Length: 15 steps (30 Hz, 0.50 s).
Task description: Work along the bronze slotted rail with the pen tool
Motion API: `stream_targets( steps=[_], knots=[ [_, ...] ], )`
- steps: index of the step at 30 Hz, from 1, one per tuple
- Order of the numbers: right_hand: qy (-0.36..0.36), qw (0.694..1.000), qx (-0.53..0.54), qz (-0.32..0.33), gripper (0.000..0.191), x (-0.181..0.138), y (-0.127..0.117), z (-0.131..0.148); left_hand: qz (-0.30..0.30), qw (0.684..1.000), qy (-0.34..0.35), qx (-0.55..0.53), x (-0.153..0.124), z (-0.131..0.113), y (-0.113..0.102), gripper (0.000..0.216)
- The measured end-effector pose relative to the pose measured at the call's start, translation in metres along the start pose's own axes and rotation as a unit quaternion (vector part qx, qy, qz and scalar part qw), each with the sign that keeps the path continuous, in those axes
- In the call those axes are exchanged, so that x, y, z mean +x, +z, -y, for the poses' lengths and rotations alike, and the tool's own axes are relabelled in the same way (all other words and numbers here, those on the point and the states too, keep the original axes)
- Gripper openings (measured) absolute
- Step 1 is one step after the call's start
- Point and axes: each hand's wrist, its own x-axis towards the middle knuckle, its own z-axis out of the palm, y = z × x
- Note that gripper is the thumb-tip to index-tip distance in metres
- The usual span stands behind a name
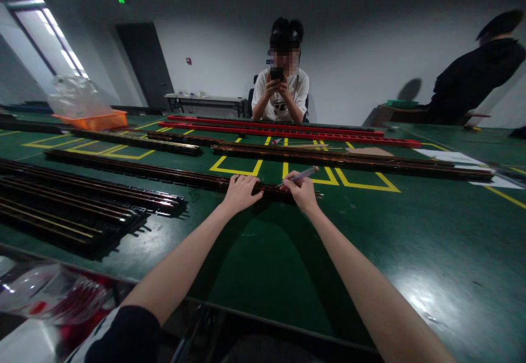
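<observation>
My left hand [240,190] lies palm down, fingers spread, on a long dark rail [135,170] that runs across the green table [411,231]. My right hand [302,190] rests just to its right at the rail's end, fingers closed around a grey pen [304,174] whose tip points up and to the right. Both arms reach forward from the near edge.
More dark rails [349,160] and long red rails [287,131] lie farther back. A stack of rails [82,204] sits at left, an orange tray [96,119] behind it. A person sits opposite holding a phone [276,74]. Another person [476,78] bends at far right. Clear bags [49,292] lie near left.
</observation>
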Motion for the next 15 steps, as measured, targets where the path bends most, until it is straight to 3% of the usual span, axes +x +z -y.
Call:
stream_targets(
  steps=[15],
  knots=[
    [0.006,1.000,0.004,-0.019,0.010,0.0001,-0.0008,-0.0014,-0.002,1.000,0.018,-0.008,0.0003,-0.0010,0.0016,0.030]
  ],
)
